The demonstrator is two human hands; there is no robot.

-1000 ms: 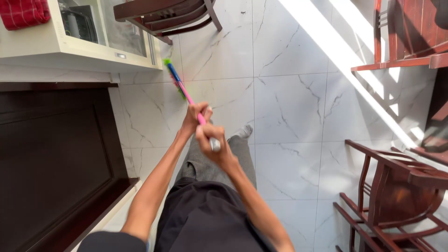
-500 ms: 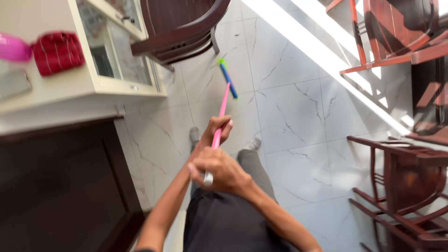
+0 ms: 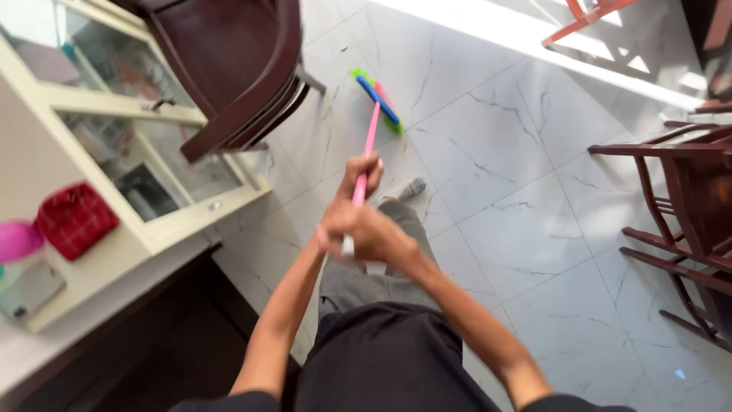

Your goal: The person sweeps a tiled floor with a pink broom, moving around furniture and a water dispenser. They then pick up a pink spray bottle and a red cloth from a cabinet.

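At the middle of the view, a broom [image 3: 367, 145] with a pink handle runs from the hands out to its head on the white marbled floor [image 3: 518, 206]. That head, blue with green bristles [image 3: 379, 101], lies flat on the tiles just ahead of the person's feet, near the leg of a dark wooden chair [image 3: 244, 69]. Both hands are wrapped around the handle. The left hand [image 3: 361, 174] takes the pink shaft farther down, its grip closed around it with the fingers curled over. The right hand [image 3: 366, 235] sits nearer the body at the top end, its grip shut tight on the handle, and a short silver tip [image 3: 348, 246] of the handle shows below the fist. Both forearms reach forward from a black shirt, above grey trousers and a grey sock [image 3: 412, 187] on the tiles.

Left of the broom stands a cream cabinet [image 3: 152, 229] with glass doors. On its top lie a folded red cloth [image 3: 72, 220] and, at the picture's edge, a pink rounded thing [image 3: 15, 240]. Below the cabinet runs a dark wooden panel. To the right, 1 reddish-brown wooden chair [image 3: 686, 214] stands well apart from the broom, and a band of sunlight [image 3: 549, 46] crosses the floor beyond the broom's head.
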